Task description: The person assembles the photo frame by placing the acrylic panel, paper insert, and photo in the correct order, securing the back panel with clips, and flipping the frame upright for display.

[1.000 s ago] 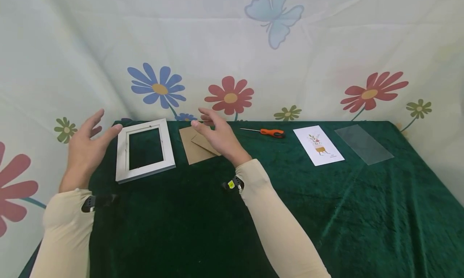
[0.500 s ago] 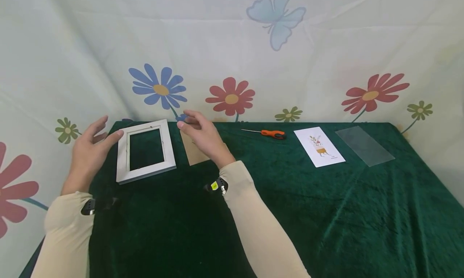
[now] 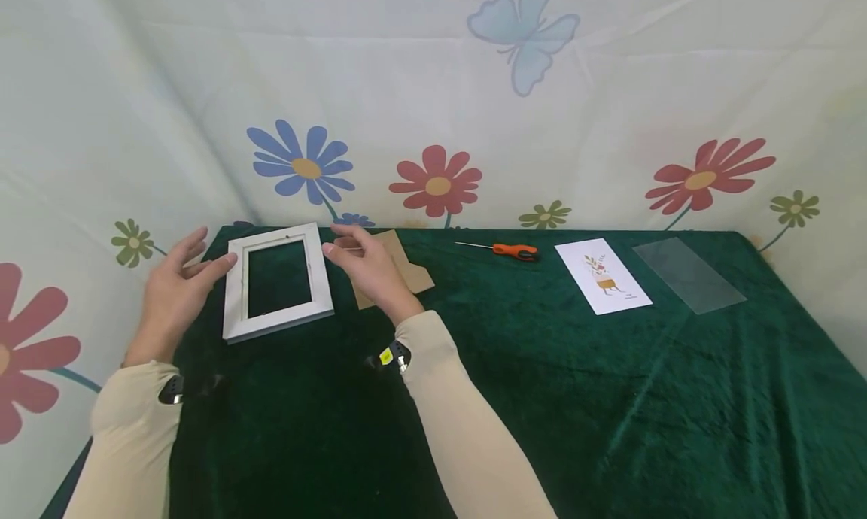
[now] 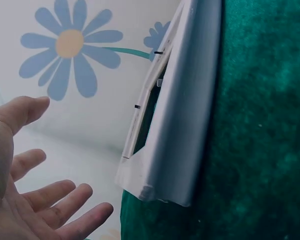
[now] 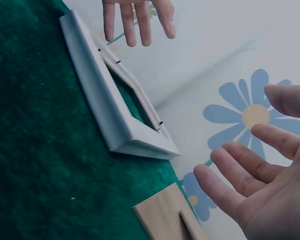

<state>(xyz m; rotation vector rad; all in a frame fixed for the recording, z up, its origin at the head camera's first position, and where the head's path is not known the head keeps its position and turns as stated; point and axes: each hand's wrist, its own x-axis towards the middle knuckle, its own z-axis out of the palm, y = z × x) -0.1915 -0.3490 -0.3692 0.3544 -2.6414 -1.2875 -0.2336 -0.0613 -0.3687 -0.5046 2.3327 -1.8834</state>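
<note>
A white picture frame lies on the green cloth at the left, with small dark tabs along its inner edge in both wrist views. My left hand hovers at its left side, fingers spread and relaxed. On the other side, my right hand hangs over the gap between the frame and a brown backing board, partly covering the board. In the left wrist view, the left hand is apart from the frame. The right wrist view shows the right hand holding nothing, also apart from the frame.
An orange-handled screwdriver lies at the back middle. Right of it are a white card with a printed plant and a clear sheet. A flower-printed curtain hangs behind the green cloth.
My right hand has moved left from over the brown board toward the frame, uncovering more of the board. My left hand has shifted slightly, remaining beside the frame. The frame stays on the cloth.
</note>
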